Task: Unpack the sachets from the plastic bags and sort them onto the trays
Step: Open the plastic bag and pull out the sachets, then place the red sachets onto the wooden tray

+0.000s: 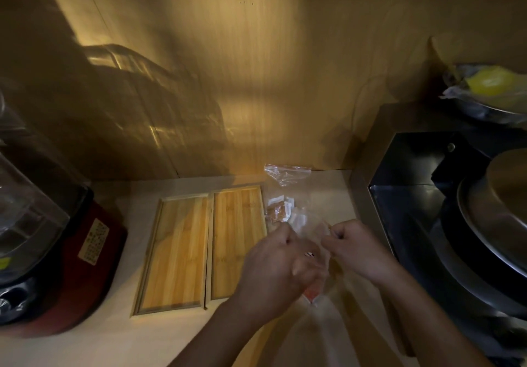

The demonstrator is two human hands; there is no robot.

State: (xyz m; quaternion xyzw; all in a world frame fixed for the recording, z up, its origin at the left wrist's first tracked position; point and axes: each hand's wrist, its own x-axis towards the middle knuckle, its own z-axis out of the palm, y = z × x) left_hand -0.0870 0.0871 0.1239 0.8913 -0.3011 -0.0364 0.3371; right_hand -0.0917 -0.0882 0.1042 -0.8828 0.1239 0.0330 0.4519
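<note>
Head view, dim warm light, some motion blur on the hands.

Both hands work at the near right of a pale counter [137, 335]. The left hand [273, 264] is curled, knuckles up, its fingers closed round a clear plastic bag [322, 314]. The right hand [358, 248] faces it, just apart, with fingers curled in and pinching the same bag's upper edge. The bag hangs between and below the two hands, off the counter. An orange-red sachet [312, 294] shows through the film, low in the bag, just under the left hand. Whether more sachets lie inside, I cannot tell.

Two wooden trays lie side by side, left of the hands, long sides touching: left tray [174, 252], right tray [238, 241]. Both show bare wood.

Just beside the right tray's far right corner lies a small heap of loose sachets [281, 209], white and brown, on the counter. Farther back, against the wooden wall [256, 67], lies a second plastic bag [285, 173], crumpled, with a zip strip along its top.

Far left: a blender [68, 266] with red base and clear jar. Right edge: a black appliance [405, 172] with a steel lid [502, 212] on it. Far right, higher up: a metal bowl [484, 112] holding something yellow.
</note>
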